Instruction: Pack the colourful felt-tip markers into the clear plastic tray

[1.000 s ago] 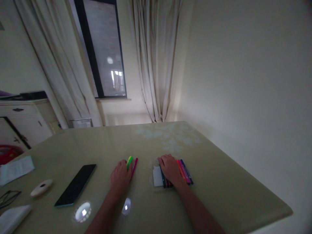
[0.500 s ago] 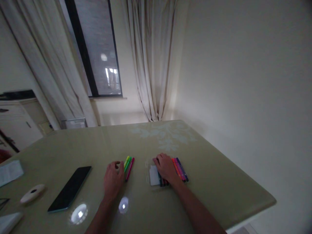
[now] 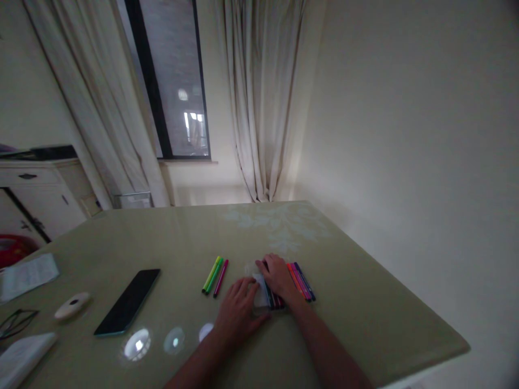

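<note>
A clear plastic case [image 3: 260,300] with a pale insert lies on the table, several markers in it. Dark-coloured markers [image 3: 274,300] show just below my right hand [image 3: 277,274], which curls over the middle of the case; its fingertips and whatever they grip are hidden. Orange, pink, purple and navy markers [image 3: 301,281] lie side by side to its right. My left hand [image 3: 240,307] touches the left and near edges of the case, thumb apart from the fingers. Further left lie a yellow marker [image 3: 211,274], a green marker [image 3: 214,276] and a magenta marker [image 3: 221,278], apart from both hands.
A black phone [image 3: 127,302] lies left on the table. Beyond it are a white oval object [image 3: 72,306], glasses [image 3: 18,323], a pale packet [image 3: 30,276] and a white object [image 3: 24,356]. A wall [image 3: 405,189] runs along the right side.
My left hand has moved right, from beside the three loose markers to the case. My right hand stays over the case. The view has turned slightly left.
</note>
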`<state>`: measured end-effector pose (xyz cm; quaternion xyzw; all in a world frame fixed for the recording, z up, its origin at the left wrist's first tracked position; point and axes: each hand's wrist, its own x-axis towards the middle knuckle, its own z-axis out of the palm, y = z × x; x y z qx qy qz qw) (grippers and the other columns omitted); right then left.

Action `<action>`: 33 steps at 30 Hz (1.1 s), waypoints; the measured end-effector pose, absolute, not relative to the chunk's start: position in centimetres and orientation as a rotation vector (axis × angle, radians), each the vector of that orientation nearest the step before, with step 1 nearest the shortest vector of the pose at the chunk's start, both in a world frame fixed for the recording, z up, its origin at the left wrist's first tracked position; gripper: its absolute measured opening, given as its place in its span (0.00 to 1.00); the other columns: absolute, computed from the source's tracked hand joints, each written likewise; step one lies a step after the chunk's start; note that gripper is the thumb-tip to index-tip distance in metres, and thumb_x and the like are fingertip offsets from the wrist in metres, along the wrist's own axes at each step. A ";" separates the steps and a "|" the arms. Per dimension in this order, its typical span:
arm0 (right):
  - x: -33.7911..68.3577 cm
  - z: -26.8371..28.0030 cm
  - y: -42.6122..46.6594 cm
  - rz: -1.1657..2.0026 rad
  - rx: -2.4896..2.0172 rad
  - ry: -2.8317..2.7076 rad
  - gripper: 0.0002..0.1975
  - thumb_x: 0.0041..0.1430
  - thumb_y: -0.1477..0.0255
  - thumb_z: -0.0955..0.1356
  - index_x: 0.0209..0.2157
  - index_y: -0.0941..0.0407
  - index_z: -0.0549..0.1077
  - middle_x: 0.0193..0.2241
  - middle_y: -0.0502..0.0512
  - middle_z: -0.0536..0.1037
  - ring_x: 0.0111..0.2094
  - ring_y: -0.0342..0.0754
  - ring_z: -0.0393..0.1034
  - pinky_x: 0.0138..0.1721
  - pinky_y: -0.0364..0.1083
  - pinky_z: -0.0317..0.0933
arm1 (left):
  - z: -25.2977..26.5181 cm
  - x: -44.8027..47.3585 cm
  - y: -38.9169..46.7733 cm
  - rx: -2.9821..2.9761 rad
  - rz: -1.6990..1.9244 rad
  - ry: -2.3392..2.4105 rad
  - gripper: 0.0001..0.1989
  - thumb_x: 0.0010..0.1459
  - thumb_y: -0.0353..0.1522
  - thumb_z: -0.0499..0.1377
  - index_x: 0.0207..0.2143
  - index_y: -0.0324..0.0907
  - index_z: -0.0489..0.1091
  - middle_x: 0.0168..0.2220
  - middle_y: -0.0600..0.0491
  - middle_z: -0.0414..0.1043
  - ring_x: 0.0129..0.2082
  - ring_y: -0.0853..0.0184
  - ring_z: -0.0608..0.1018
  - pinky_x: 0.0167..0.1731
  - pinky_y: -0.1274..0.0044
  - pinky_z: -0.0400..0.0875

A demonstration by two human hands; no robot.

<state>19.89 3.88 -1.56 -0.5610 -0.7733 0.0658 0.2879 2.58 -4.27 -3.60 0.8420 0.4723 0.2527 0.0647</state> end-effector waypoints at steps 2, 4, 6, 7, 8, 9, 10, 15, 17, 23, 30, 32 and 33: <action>19.9 -1.6 4.0 0.210 -1.461 -2.058 0.19 0.72 0.60 0.62 0.31 0.55 0.73 0.34 0.57 0.77 0.36 0.50 0.68 0.40 0.46 0.56 | -3.6 2.5 -4.2 2.527 0.778 1.422 0.32 0.56 0.51 0.65 0.58 0.46 0.68 0.60 0.43 0.70 0.61 0.47 0.70 0.61 0.56 0.66; 20.0 -1.6 4.1 0.230 -1.416 -2.003 0.19 0.72 0.59 0.62 0.31 0.55 0.72 0.34 0.56 0.77 0.37 0.50 0.68 0.41 0.46 0.57 | -3.5 2.2 -4.2 2.517 0.784 1.410 0.31 0.56 0.50 0.65 0.57 0.47 0.69 0.59 0.43 0.70 0.60 0.47 0.70 0.61 0.56 0.66; 20.1 -1.6 4.2 0.256 -1.389 -1.906 0.19 0.71 0.58 0.61 0.31 0.55 0.71 0.33 0.55 0.76 0.36 0.50 0.68 0.39 0.46 0.58 | -3.6 2.0 -4.2 2.505 0.790 1.409 0.29 0.57 0.50 0.65 0.57 0.47 0.70 0.58 0.44 0.71 0.60 0.47 0.70 0.61 0.55 0.65; 20.2 -1.6 4.2 0.284 -1.377 -1.869 0.19 0.71 0.58 0.61 0.31 0.55 0.70 0.31 0.54 0.75 0.35 0.49 0.67 0.37 0.45 0.57 | -3.6 2.0 -4.2 2.501 0.793 1.406 0.29 0.57 0.50 0.64 0.56 0.47 0.70 0.58 0.44 0.71 0.60 0.47 0.70 0.61 0.55 0.65; 20.3 -1.6 4.2 0.320 -1.364 -1.851 0.20 0.72 0.57 0.60 0.30 0.54 0.69 0.29 0.52 0.74 0.32 0.48 0.66 0.35 0.45 0.56 | -3.7 2.0 -4.3 2.494 0.798 1.405 0.29 0.57 0.50 0.64 0.57 0.47 0.71 0.58 0.44 0.72 0.60 0.47 0.70 0.61 0.54 0.65; 20.4 -1.6 4.1 0.360 -1.348 -1.851 0.21 0.72 0.57 0.60 0.29 0.54 0.69 0.27 0.51 0.73 0.30 0.47 0.65 0.33 0.44 0.55 | -3.8 2.0 -4.2 2.485 0.805 1.408 0.29 0.57 0.50 0.64 0.57 0.47 0.71 0.58 0.44 0.72 0.60 0.47 0.70 0.61 0.54 0.65; 20.5 -1.5 4.1 0.392 -1.330 -1.864 0.22 0.72 0.57 0.59 0.27 0.54 0.68 0.25 0.49 0.72 0.28 0.46 0.64 0.32 0.44 0.53 | -3.9 2.0 -4.2 2.475 0.810 1.412 0.29 0.56 0.50 0.65 0.57 0.48 0.71 0.58 0.44 0.72 0.59 0.47 0.70 0.61 0.54 0.65; 21.7 -0.5 3.7 0.316 -1.299 -1.706 0.27 0.71 0.53 0.58 0.22 0.53 0.63 0.20 0.48 0.67 0.24 0.45 0.58 0.30 0.45 0.49 | -4.2 1.9 -4.0 2.443 0.786 1.410 0.30 0.57 0.51 0.64 0.58 0.49 0.71 0.59 0.45 0.72 0.60 0.48 0.70 0.60 0.55 0.66; 22.2 0.0 3.4 0.248 -1.321 -1.491 0.27 0.71 0.52 0.57 0.22 0.52 0.61 0.19 0.47 0.65 0.23 0.45 0.56 0.29 0.45 0.48 | -4.2 1.9 -3.9 2.445 0.762 1.409 0.30 0.57 0.51 0.64 0.58 0.48 0.71 0.59 0.45 0.72 0.60 0.48 0.70 0.61 0.56 0.65; 19.6 -0.1 1.0 0.174 -1.286 -1.331 0.24 0.73 0.53 0.56 0.26 0.51 0.62 0.22 0.50 0.67 0.25 0.48 0.59 0.31 0.47 0.52 | -4.0 2.4 -4.0 2.499 0.895 1.476 0.38 0.57 0.51 0.64 0.65 0.44 0.61 0.61 0.42 0.69 0.60 0.48 0.70 0.61 0.56 0.65; 15.5 -0.7 -1.0 0.388 -1.021 -1.730 0.22 0.74 0.56 0.58 0.29 0.52 0.68 0.29 0.54 0.74 0.33 0.49 0.68 0.37 0.46 0.59 | -6.2 1.9 -2.7 2.593 0.946 1.524 0.20 0.69 0.32 0.46 0.60 0.45 0.66 0.48 0.44 0.79 0.47 0.56 0.81 0.51 0.64 0.75; 16.9 -0.4 -0.2 0.416 -1.020 -1.673 0.21 0.74 0.57 0.57 0.33 0.53 0.71 0.32 0.54 0.76 0.35 0.49 0.70 0.39 0.47 0.61 | -6.2 0.5 -1.8 2.555 0.990 1.599 0.20 0.70 0.34 0.46 0.61 0.45 0.65 0.50 0.45 0.79 0.48 0.58 0.82 0.48 0.67 0.77; 17.9 -0.3 0.4 0.414 -1.050 -1.615 0.21 0.75 0.58 0.56 0.37 0.53 0.73 0.34 0.55 0.77 0.37 0.50 0.71 0.40 0.47 0.62 | -5.9 -0.5 -1.4 2.506 1.011 1.691 0.21 0.70 0.34 0.46 0.62 0.44 0.64 0.54 0.45 0.77 0.51 0.58 0.81 0.50 0.68 0.76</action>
